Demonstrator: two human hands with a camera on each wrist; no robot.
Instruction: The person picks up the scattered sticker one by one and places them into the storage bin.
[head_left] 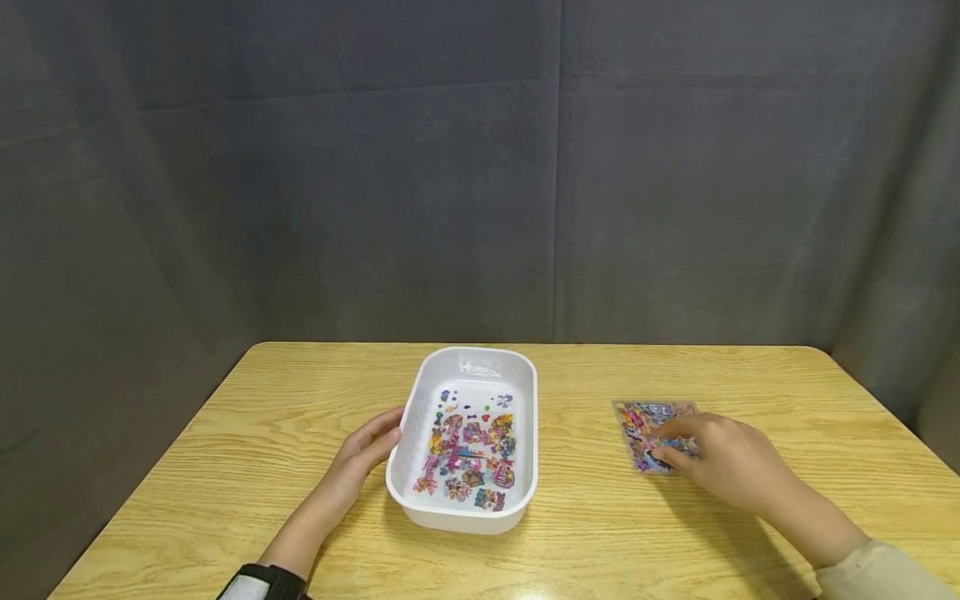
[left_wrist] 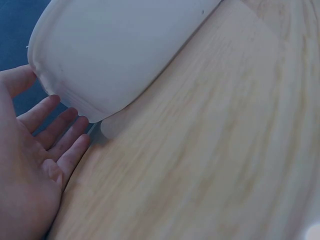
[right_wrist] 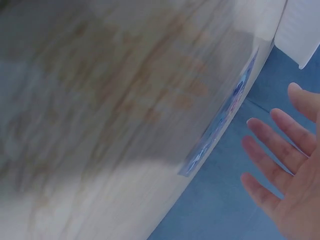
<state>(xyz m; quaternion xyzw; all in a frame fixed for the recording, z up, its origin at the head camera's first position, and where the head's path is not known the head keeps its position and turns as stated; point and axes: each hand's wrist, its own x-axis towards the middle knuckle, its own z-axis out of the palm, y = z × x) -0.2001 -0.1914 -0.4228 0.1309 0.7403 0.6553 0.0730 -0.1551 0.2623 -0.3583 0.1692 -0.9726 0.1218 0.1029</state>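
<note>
A white plastic tray (head_left: 410, 500) with rounded corners sits mid-table, tilted slightly in the head view. Colourful cartoon stickers (head_left: 472, 433) lie across its bottom. My left hand (head_left: 360, 458) touches the tray's left side, fingers extended; in the left wrist view the fingertips meet its outer wall (left_wrist: 115, 55). On the right, my right hand (head_left: 731, 458) hovers over a shiny sheet of colourful stickers (head_left: 636, 429) that lies flat on the table. Its fingers are loosely spread, and the right wrist view shows them apart from the sheet (right_wrist: 220, 120), holding nothing.
The wooden table (head_left: 300, 400) has rounded back corners, with a grey curtain (head_left: 450, 208) hanging behind it. At the right edge is a light sleeve (head_left: 877, 571) on my right arm; a black band (head_left: 270, 579) circles my left wrist.
</note>
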